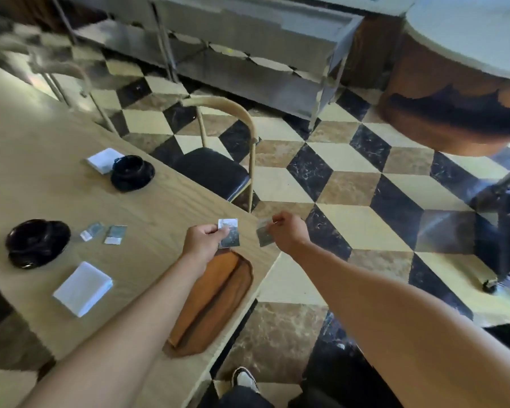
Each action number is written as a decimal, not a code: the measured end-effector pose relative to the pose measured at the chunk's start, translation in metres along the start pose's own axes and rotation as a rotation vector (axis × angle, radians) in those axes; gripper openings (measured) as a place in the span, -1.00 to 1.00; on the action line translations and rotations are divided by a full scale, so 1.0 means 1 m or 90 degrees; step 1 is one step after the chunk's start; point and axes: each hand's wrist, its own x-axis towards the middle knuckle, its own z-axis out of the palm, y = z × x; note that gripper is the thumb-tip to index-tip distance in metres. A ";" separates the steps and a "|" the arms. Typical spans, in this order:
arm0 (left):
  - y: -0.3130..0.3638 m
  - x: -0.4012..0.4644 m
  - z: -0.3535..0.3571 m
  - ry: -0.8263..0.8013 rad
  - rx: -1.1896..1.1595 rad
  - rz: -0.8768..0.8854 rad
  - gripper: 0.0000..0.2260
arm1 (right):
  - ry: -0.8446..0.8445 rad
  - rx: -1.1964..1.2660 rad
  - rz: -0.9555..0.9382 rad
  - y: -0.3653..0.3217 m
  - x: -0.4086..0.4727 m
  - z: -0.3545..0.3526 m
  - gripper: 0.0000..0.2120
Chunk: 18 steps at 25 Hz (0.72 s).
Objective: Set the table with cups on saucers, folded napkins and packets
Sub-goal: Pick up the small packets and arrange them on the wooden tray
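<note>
My left hand (202, 241) pinches a small silvery packet (229, 234) above the wooden table's (56, 160) right corner. My right hand (289, 231) holds a second packet (264, 234) just past the table edge, over the floor. Two more packets (92, 231) (116, 234) lie flat on the table beside a black cup on a saucer (37, 241), with a folded white napkin (83, 288) in front of it. Farther back stands another black cup on a saucer (132, 172) with a folded napkin (105, 160) touching its left side.
An orange-brown pouch (215, 301) lies on the table near the corner, under my left forearm. A chair (215, 172) with a black seat stands at the table's far side. A metal shelf unit (248, 60) and a round counter (460, 92) stand across the checkered floor.
</note>
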 end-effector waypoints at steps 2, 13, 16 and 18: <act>-0.002 0.006 -0.016 0.042 -0.024 -0.032 -0.87 | -0.075 -0.023 -0.020 -0.015 0.015 0.019 -0.86; -0.040 -0.028 -0.055 0.285 -0.169 -0.170 -0.90 | -0.449 -0.077 -0.131 -0.051 0.066 0.105 -0.82; -0.054 -0.044 -0.049 0.377 -0.188 -0.235 -0.91 | -0.491 -0.123 -0.154 -0.047 0.070 0.115 -0.87; -0.069 -0.051 -0.043 0.408 -0.206 -0.272 -0.92 | -0.515 -0.134 -0.157 -0.039 0.068 0.122 -0.93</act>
